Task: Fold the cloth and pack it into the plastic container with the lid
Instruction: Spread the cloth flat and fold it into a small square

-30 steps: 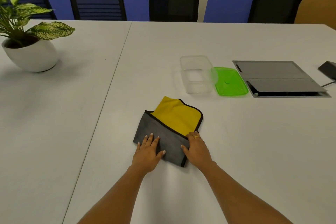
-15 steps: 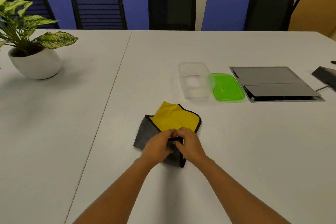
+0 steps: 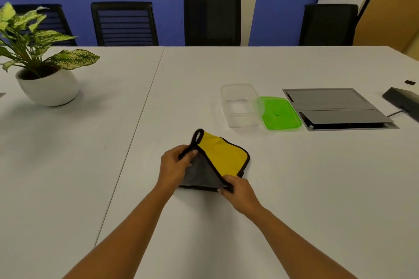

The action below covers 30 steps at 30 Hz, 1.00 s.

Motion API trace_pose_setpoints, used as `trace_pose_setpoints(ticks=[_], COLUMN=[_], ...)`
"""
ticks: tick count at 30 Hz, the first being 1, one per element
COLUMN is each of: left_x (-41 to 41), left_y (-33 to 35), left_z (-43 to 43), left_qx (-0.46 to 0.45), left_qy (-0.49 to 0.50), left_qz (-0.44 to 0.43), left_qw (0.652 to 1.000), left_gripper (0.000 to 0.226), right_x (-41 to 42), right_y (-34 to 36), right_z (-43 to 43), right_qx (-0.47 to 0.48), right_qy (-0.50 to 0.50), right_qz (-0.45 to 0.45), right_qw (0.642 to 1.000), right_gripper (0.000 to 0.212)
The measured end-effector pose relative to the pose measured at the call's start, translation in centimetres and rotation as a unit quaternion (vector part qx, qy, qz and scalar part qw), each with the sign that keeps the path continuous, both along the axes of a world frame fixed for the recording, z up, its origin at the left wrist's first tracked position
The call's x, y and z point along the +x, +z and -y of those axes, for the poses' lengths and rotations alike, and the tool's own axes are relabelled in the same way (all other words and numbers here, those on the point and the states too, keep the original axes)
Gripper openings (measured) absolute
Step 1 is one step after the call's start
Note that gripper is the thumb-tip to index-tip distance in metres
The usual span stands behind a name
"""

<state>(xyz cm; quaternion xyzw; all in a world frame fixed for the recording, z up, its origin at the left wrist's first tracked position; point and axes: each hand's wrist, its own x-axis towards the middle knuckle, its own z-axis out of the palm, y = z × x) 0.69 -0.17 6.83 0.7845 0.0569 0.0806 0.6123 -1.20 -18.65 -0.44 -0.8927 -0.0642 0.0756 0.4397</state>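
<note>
**Q:** What stage does the figure show?

**A:** Folding, part done. The cloth (image 3: pixel 226 158) (yellow face, grey back, black edging) lies on the bench (image 3: pixel 317 188) with a grey flap raised between the hands. The left hand (image 3: pixel 175 163) has its fingers (image 3: pixel 188 154) pinched on the flap's upper corner. The right hand (image 3: pixel 240 190) has its fingers (image 3: pixel 224 190) pinched on the lower one. By my reading, packing and closing are not yet begun.

**Q:** And the receptacle?

**A:** Beyond the right fingers, well apart, is the plastic container (image 3: pixel 241 106), uncovered, nothing inside. The green lid (image 3: pixel 280 113) is just beside it, on the side away from the left fingers.

**Q:** Counts?

**A:** One cloth, one container, one lid, two hands — plus one potted plant (image 3: pixel 45 70), four chairs (image 3: pixel 212 18), one grey hatch (image 3: pixel 335 106).
</note>
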Motion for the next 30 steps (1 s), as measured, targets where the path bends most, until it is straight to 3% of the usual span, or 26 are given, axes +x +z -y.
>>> trace_pose_setpoints(ticks=[7, 12, 15, 21, 30], left_x=[1.3, 2.2, 2.4, 2.0, 1.7], left_y=[3.1, 4.2, 4.4, 4.4, 6.9], left_z=[-3.0, -5.3, -6.4, -8.2, -8.2], left_qx=[-0.088, -0.134, -0.147, -0.081, -0.093], left_qy=[0.125, 0.202, 0.238, 0.264, 0.289], left_qz=[0.037, 0.040, 0.042, 0.059, 0.083], left_qw=[0.988, 0.969, 0.959, 0.959, 0.949], left_gripper=[0.020, 0.005, 0.008, 0.026, 0.027], right_x=[2.5, 4.4, 4.9, 5.2, 5.6], right_y=[2.7, 5.9, 6.7, 8.7, 14.4], right_z=[3.0, 5.4, 7.1, 8.1, 6.2], right_qx=[-0.105, -0.167, -0.192, -0.117, -0.014], right_qy=[-0.053, -0.027, -0.041, -0.184, -0.248], right_qz=[0.127, 0.187, 0.200, 0.246, 0.316], right_qw=[0.985, 0.968, 0.960, 0.944, 0.916], right_gripper=[0.017, 0.020, 0.018, 0.017, 0.020])
